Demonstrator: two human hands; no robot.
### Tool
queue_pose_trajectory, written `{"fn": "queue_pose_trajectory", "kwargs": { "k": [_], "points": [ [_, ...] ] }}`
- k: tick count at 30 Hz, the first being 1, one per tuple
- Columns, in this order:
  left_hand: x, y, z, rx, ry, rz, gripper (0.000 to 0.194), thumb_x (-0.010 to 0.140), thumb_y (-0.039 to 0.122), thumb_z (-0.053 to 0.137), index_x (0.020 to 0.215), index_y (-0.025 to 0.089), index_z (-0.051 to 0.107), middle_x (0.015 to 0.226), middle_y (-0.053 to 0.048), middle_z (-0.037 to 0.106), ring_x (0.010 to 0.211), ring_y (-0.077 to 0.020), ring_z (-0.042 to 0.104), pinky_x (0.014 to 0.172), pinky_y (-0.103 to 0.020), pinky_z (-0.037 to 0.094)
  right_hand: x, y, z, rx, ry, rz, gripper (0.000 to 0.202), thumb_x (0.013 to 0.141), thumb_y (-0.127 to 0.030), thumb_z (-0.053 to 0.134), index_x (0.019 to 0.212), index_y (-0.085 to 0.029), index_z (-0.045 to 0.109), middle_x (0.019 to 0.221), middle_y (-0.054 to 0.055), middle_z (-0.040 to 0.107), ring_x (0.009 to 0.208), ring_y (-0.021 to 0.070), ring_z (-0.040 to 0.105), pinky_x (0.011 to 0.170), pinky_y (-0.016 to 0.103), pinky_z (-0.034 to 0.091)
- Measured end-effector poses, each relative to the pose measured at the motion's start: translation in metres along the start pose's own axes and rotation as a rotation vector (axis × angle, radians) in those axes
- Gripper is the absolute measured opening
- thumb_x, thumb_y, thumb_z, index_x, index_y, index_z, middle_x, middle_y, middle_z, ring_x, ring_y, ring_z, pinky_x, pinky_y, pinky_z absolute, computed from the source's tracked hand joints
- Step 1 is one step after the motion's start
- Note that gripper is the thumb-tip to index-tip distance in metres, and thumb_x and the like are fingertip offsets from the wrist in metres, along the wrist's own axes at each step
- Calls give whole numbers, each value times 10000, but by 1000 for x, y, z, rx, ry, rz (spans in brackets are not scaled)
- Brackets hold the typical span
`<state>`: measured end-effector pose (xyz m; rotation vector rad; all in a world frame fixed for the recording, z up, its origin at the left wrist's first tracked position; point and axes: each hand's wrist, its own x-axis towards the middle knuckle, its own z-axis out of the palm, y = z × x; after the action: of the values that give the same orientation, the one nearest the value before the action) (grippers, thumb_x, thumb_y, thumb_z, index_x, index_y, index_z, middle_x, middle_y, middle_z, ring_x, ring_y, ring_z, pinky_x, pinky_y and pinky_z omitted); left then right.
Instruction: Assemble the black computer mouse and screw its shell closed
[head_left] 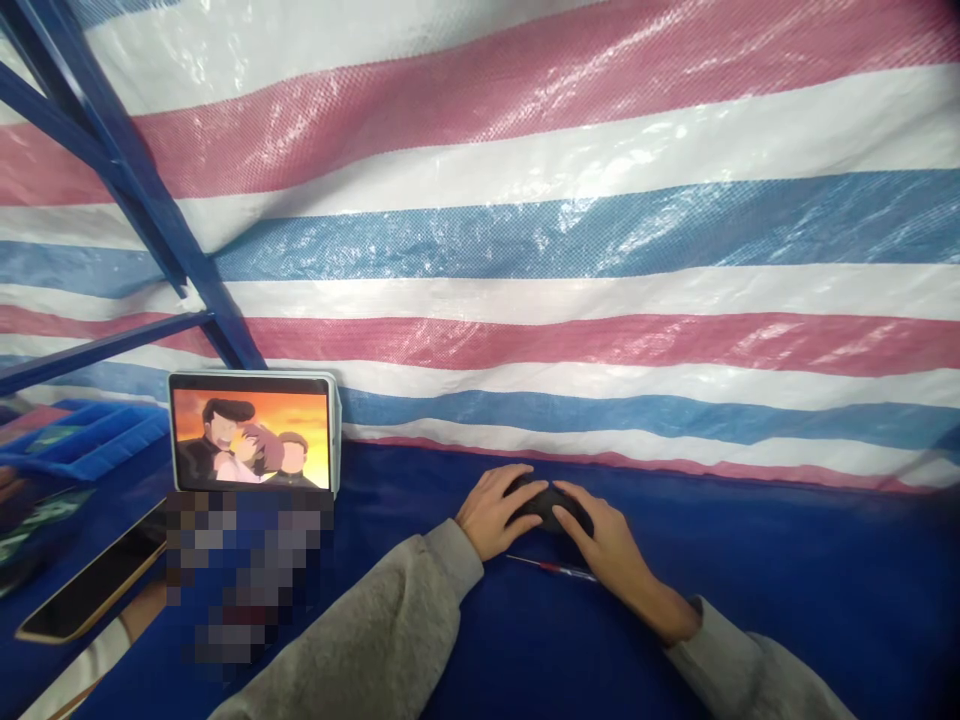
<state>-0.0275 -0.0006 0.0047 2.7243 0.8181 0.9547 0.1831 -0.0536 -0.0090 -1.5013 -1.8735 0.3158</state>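
A rounded black computer mouse (551, 500) rests on the dark blue tabletop (540, 650), held from both sides. My left hand (498, 512) grips its left part with bent fingers. On the opposite side, my right hand (606, 540) has thumb and fingers closed around it. Part of the mouse is hidden under the fingers. Just in front of it lies a thin screwdriver (553, 569) with a red section, touched by neither hand; its right end is close to my right hand.
A tablet (253, 435) stands at the left, showing a cartoon. Farther left are a blue compartment tray (112, 440) and another person's arm (142, 610) by a phone (97, 575). A striped tarp (600, 230) hangs behind; a blue metal frame (150, 200) rises at left.
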Motion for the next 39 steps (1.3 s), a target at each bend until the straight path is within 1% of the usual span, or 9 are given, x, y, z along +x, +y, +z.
{"fn": "queue_pose_trajectory", "kwargs": {
  "k": [5, 8, 12, 15, 22, 26, 29, 33, 39],
  "points": [
    [0, -2, 3, 6, -45, 31, 422, 958, 449, 461, 1323, 243, 505, 1236, -88, 575, 1155, -231, 525, 1016, -422, 407, 12, -10, -24, -134, 61, 0, 324, 940, -373, 372, 1043, -186, 616, 964, 83, 682, 901, 206, 635, 816, 341, 464],
    [0, -3, 4, 18, -57, 6, 433, 955, 478, 452, 1305, 233, 527, 1234, -84, 579, 1126, -231, 536, 1004, -422, 409, 17, -26, -50, -361, -192, 66, 350, 929, -408, 377, 786, -198, 617, 719, 52, 657, 683, 200, 618, 632, 313, 411],
    [0, -3, 5, 32, -69, -57, 424, 954, 465, 467, 1306, 237, 529, 1222, -76, 588, 1091, -228, 553, 974, -413, 424, 13, -45, -69, -462, -623, -1, 211, 788, -418, 608, 824, -214, 649, 816, 62, 692, 775, 256, 640, 632, 313, 385],
    [0, -4, 6, 43, -63, -80, 420, 944, 465, 489, 1304, 254, 533, 1222, -72, 584, 1097, -227, 553, 970, -412, 427, 7, -51, -66, -499, -773, -61, 167, 734, -246, 657, 895, -199, 655, 958, 85, 684, 826, 262, 651, 673, 323, 410],
    [1, -4, 5, 6, -86, -60, 403, 986, 419, 410, 1338, 239, 490, 1269, -73, 566, 1159, -215, 528, 994, -393, 428, 19, -55, -86, -304, -713, -77, 149, 808, -176, 538, 888, -202, 662, 891, 60, 697, 842, 209, 630, 743, 303, 421],
    [2, -1, 6, 39, -95, 2, 391, 1005, 400, 350, 1338, 249, 491, 1294, -76, 540, 1198, -216, 499, 1032, -398, 411, 45, -75, -119, -28, -538, -116, 232, 881, -280, 469, 941, -227, 687, 921, 30, 708, 797, 164, 623, 728, 265, 430],
    [2, 1, 6, 84, -92, 26, 385, 1010, 380, 328, 1331, 256, 500, 1265, -84, 539, 1183, -219, 500, 1026, -408, 417, 65, -88, -132, -52, -329, -49, 215, 851, -325, 501, 842, -215, 685, 711, -2, 662, 615, 136, 562, 590, 246, 393],
    [1, 1, 7, 105, -82, 41, 386, 996, 393, 365, 1323, 249, 510, 1233, -97, 541, 1141, -232, 516, 988, -423, 440, 79, -94, -128, -187, -194, -48, 188, 807, -277, 532, 700, -204, 667, 591, -24, 600, 551, 114, 510, 578, 241, 355],
    [0, -1, 7, 104, -62, 75, 384, 984, 385, 401, 1314, 231, 524, 1235, -108, 538, 1146, -241, 510, 986, -420, 443, 77, -85, -109, -218, -253, -74, 210, 794, -222, 500, 664, -207, 664, 591, -19, 613, 540, 113, 505, 560, 240, 335]
  ]
}}
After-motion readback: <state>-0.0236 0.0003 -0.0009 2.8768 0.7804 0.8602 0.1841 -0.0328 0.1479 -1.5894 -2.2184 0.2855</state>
